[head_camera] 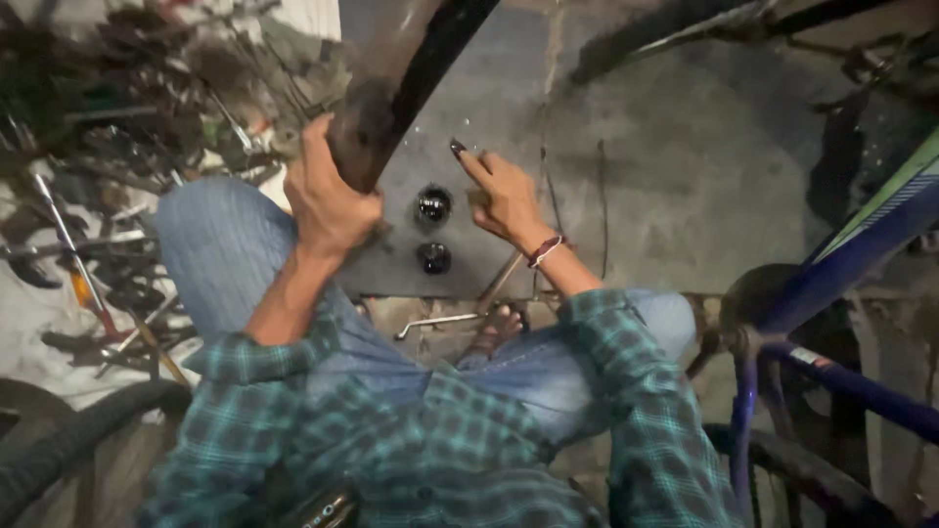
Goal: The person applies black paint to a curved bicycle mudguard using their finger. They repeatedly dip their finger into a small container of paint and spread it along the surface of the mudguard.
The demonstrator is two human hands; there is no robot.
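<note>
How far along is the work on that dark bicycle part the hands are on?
Done: two small round dark parts lie loose on the grey slab, and a bent wrench rests by the foot. In hand: the left hand grips the dark, worn bicycle part; the right hand points greasy fingers near it. Left: those parts are not yet fitted anywhere.

A dark, worn bicycle tyre point(377, 117) slants upright over two small round black parts point(432, 230) on grey floor.

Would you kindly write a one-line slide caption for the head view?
Seated person's left hand grips a dark bicycle part while the right hand hovers over two round metal pieces.
</note>
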